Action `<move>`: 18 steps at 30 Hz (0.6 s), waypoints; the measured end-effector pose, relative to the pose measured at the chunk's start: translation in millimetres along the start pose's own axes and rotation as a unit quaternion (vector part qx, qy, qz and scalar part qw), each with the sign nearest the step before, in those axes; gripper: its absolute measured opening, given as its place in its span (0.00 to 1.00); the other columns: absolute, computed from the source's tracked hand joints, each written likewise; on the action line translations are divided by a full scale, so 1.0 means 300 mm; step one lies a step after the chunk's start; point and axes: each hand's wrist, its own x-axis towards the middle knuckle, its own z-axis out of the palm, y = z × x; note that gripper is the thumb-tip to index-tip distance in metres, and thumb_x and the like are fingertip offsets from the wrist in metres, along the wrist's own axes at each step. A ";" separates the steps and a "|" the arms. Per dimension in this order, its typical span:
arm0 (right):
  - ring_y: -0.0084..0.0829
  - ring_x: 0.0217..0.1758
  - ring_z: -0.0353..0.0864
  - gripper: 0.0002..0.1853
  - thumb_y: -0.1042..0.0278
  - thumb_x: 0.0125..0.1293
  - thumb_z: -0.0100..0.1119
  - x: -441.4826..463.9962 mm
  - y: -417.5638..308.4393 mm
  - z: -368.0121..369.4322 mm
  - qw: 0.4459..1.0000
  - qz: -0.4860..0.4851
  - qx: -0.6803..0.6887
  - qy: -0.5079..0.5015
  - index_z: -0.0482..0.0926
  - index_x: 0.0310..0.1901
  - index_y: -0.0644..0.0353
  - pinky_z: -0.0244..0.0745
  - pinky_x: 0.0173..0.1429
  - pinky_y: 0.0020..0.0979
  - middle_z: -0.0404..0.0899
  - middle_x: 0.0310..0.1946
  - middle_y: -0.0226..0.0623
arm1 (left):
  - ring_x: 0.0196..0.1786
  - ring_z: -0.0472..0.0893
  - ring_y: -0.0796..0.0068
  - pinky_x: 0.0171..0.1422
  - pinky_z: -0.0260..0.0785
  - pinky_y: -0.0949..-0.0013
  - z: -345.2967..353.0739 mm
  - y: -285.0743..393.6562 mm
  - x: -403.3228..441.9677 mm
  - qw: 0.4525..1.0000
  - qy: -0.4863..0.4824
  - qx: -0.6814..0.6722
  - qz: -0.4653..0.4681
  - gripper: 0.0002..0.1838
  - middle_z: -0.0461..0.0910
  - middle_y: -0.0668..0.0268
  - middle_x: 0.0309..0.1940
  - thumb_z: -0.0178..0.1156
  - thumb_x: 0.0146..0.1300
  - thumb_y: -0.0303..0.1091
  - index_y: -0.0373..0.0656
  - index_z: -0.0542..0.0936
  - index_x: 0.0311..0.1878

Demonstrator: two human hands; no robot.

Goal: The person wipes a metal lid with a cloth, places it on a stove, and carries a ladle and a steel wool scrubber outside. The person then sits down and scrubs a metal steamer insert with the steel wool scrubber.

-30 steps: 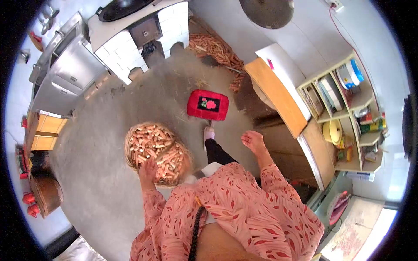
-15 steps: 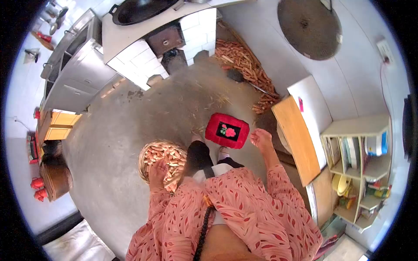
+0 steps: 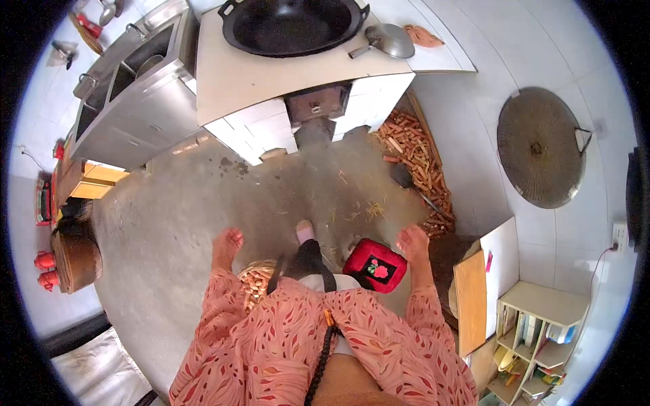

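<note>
My left hand (image 3: 227, 247) hovers to the left, above the rim of a wicker basket (image 3: 274, 274), with its fingers curled in and nothing visible in them. Pale corncobs (image 3: 254, 284) fill that basket, partly covered by my sleeve and leg. On the right, my right hand (image 3: 414, 245) hangs with bent fingers beside a red plush cushion (image 3: 387, 251) bearing a pink flower on a black square. No object shows in this hand either. Whether it touches the cushion's edge I cannot tell.
Ahead stands a white-tiled stove (image 3: 247, 122) with a large black wok (image 3: 294, 27) and a metal ladle-like scoop (image 3: 389, 40). More corncobs (image 3: 420, 162) lie along the wall with a shovel (image 3: 403, 176). A steel sink unit (image 3: 135, 118) is left, a shelf (image 3: 542, 304) right.
My left hand has risen out of the basket and its fingers have curled. My view has shifted forward toward the stove, and one foot has stepped ahead. My right hand stays near the cushion.
</note>
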 end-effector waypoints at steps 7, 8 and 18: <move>0.33 0.46 0.77 0.30 0.62 0.65 0.51 0.146 -0.312 0.447 0.986 -0.047 -0.159 -0.003 0.57 0.68 0.48 0.78 0.41 0.42 0.67 0.58 0.32 | 0.31 0.77 0.69 0.34 0.71 0.67 0.002 0.106 0.096 0.999 0.030 -0.035 0.002 0.08 0.78 0.62 0.29 0.52 0.63 0.34 0.40 0.75 0.36; 0.34 0.46 0.77 0.30 0.62 0.65 0.51 0.193 -0.361 0.494 0.985 -0.041 -0.165 0.018 0.57 0.68 0.47 0.78 0.40 0.43 0.68 0.57 0.32 | 0.31 0.77 0.68 0.34 0.71 0.67 0.008 0.086 0.085 0.998 0.050 -0.034 -0.014 0.08 0.78 0.62 0.29 0.53 0.63 0.34 0.40 0.75 0.36; 0.35 0.56 0.71 0.18 0.53 0.64 0.51 1.289 -0.966 0.654 0.520 -0.496 -0.675 0.165 0.72 0.54 0.48 0.67 0.59 0.38 0.72 0.54 0.34 | 0.35 0.77 0.66 0.38 0.73 0.64 -0.055 -0.026 0.105 0.968 0.213 -0.131 -0.015 0.07 0.77 0.62 0.31 0.52 0.65 0.33 0.40 0.74 0.36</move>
